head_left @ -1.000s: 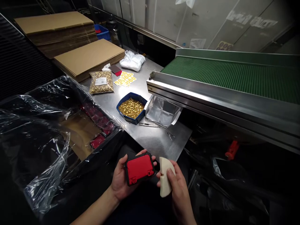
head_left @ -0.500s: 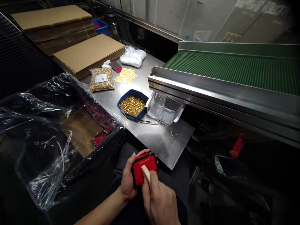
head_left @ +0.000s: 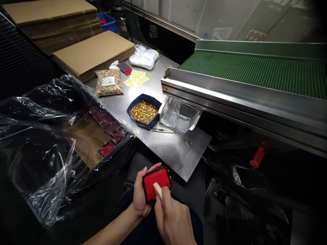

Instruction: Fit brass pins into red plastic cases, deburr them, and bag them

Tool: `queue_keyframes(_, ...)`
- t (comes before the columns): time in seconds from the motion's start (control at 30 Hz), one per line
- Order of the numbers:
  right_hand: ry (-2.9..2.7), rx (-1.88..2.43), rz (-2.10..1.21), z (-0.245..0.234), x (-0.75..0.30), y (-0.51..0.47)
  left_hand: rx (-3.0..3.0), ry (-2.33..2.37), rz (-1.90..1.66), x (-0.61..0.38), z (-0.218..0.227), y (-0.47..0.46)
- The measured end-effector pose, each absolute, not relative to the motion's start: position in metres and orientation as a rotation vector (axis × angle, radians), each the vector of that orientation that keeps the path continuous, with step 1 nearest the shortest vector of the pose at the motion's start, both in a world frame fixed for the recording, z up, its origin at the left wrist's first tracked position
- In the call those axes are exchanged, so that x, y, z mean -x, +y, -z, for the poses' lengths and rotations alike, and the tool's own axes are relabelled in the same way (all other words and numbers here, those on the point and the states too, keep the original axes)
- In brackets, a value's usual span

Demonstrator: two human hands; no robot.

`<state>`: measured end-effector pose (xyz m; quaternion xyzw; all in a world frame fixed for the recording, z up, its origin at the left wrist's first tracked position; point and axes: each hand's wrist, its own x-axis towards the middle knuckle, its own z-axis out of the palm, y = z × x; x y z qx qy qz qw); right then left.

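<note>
Above my lap, my left hand (head_left: pixel 140 195) is wrapped round a small red case with a black rim (head_left: pixel 157 178), its red face turned up. My right hand (head_left: pixel 175 216) pinches a flat, cream-coloured stick (head_left: pixel 157 190). The stick's tip lies over the lower middle of the red face; whether it presses on it I cannot tell. Beyond my hands on the metal table, a blue tray (head_left: pixel 129 115) holds many small gold-coloured pieces. Beside it are a clear plastic container (head_left: pixel 176 117) and a pair of tweezers (head_left: pixel 164 130).
A plastic-lined box (head_left: pixel 63 163) with dark red wrapped items stands at left. Cardboard stacks (head_left: pixel 94 51), a bag of gold pieces (head_left: pixel 109 83), yellow sticker sheets (head_left: pixel 136 78) and a white bundle (head_left: pixel 144 57) lie farther back. A green conveyor belt (head_left: pixel 242 71) runs along the right.
The view has tilted slightly, so the table things sit a little higher. My left hand still holds the red case; the stick has shifted very slightly over its face.
</note>
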<state>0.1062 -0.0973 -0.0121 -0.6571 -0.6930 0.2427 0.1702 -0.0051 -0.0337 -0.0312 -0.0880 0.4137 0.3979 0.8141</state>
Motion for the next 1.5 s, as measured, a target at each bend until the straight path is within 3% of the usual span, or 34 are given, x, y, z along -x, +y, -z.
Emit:
queue_keyframes(1.37,-1.869,2.015,-0.826,0.013,-0.105,-0.091,0.307,1.008,-0.789,0.008,0.041,-0.047)
queue_keyframes(1.5,-1.941,1.875,-0.854,0.011,-0.104,-0.092,0.292,0.965,-0.774,0.008,0.039,-0.047)
